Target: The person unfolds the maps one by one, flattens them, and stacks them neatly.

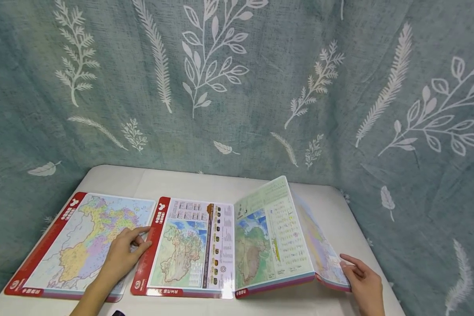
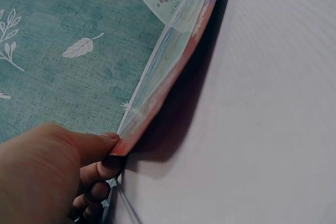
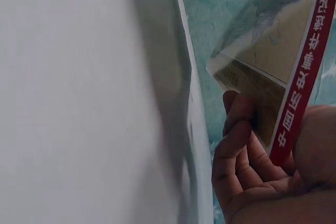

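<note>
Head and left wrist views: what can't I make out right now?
Head: dark object, mostly cut off by the bottom edge.
Head: part of the left map, covered by the left hand.
Head: part of the far-right panel, behind the raised panel.
Head: raised panel's fine print, too small.
Left wrist: far end of the red-edged sheet, cut off by the top edge.

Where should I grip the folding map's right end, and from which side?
I'd pinch the near right corner of the folding map, from the right, where the right hand holds it. The end panel slopes down from a raised fold, probably giving room underneath.
</note>
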Motion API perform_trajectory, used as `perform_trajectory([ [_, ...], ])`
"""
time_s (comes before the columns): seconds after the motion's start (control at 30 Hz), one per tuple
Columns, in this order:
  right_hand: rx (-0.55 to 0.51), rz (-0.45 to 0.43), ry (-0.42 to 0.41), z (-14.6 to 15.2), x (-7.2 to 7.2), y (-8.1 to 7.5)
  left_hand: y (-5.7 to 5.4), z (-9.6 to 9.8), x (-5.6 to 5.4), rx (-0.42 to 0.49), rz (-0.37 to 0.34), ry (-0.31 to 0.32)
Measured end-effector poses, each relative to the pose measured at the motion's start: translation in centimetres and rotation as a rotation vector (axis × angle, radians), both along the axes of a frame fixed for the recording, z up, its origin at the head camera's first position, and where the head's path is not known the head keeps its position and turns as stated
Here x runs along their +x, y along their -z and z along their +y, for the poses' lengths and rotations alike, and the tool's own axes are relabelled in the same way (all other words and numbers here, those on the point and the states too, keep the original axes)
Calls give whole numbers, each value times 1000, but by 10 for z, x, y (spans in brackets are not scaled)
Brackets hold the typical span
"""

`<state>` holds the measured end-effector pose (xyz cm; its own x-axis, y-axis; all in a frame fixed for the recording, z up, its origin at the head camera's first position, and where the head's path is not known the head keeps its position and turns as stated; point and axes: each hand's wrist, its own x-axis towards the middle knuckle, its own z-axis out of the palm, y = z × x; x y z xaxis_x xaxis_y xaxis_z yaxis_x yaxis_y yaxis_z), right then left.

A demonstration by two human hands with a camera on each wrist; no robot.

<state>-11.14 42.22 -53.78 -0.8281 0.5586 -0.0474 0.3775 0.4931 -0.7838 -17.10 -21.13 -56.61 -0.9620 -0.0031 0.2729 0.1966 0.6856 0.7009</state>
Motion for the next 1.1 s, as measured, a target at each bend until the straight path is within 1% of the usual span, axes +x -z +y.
perform_trajectory([
  [0.13, 1, -43, 56, 18, -3, 4, 0, 0, 0, -2, -13, -1],
  [0.27, 11, -53, 109, 33, -4, 8, 1, -1, 0, -4, -22, 0],
  [0.33, 21, -60, 123, 38, -4, 9, 2, -1, 0, -5, -18, -1],
  [0.5, 59, -85, 128, 53, -4, 13, 2, -1, -1, -12, -6, 0],
  [0.6, 71, -90, 128, 61, -6, 12, 1, -1, -1, -13, -9, 1],
  [0.67, 77, -111, 130, 64, -8, 11, 0, -2, 0, -14, -17, 2],
  [0.83, 136, -125, 129, 73, -10, 10, -1, -2, 0, -11, -29, 6],
  [1.0, 193, -111, 158, 84, -13, 14, -1, -2, 0, -12, -17, 6],
  [1.1, 249, -90, 183, 89, -11, 15, 0, -1, -1, -13, -8, 7],
])
